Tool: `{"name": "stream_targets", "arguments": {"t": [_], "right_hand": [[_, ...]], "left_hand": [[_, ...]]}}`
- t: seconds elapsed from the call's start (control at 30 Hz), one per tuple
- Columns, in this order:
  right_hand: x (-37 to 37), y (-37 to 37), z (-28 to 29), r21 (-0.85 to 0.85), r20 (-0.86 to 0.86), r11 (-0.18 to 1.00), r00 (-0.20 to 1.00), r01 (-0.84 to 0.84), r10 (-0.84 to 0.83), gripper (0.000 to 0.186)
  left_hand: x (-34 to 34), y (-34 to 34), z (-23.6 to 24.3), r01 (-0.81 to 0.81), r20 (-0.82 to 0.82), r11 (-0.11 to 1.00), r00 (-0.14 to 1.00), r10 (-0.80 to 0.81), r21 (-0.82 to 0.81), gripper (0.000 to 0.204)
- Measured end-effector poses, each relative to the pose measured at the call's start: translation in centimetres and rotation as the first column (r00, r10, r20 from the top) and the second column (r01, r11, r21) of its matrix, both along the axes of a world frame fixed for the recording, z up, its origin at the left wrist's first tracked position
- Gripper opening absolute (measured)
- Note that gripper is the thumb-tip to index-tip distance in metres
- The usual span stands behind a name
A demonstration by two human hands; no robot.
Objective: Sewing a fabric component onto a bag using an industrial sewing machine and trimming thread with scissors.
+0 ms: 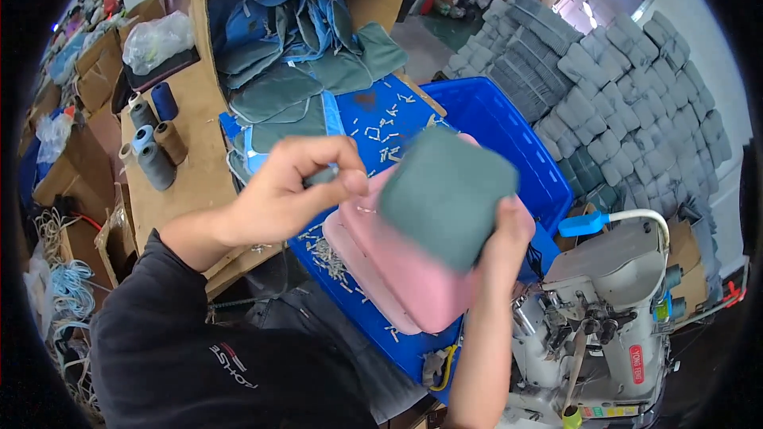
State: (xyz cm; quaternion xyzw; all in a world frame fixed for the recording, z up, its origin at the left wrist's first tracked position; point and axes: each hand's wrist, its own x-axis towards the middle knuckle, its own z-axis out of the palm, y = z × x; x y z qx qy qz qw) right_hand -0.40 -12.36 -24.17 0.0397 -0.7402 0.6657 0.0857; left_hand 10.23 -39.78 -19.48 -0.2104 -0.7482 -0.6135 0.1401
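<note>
My left hand is raised at the centre, fingers curled round a small dark object that I cannot make out. My right hand grips the right edge of a blurred, rounded-square green fabric piece, held tilted over a pink padded piece. The pink piece lies on a blue work surface scattered with small white scraps.
A cardboard box of blue and green fabric pieces stands behind, thread spools on a wooden table at left. A blue crate, a sewing machine and stacked grey pieces are at right; cluttered boxes line the left.
</note>
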Motion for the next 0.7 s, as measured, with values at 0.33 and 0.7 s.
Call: {"name": "stream_targets", "arguments": {"t": [0.33, 0.7], "right_hand": [[10.7, -6.3, -0.9, -0.363, 0.153, 0.777, 0.789, -0.515, 0.595, 0.057], [13.4, -2.2, -2.2, 0.541, -0.076, 0.830, 0.975, -0.134, 0.207, 0.031]], "left_hand": [[-2.1, 6.3, -3.7, 0.162, 0.186, 0.872, 0.943, -0.274, 0.462, 0.055], [-4.0, 8.0, -4.5, 0.152, 0.449, 0.673, 0.636, -0.627, 0.724, 0.048]]}}
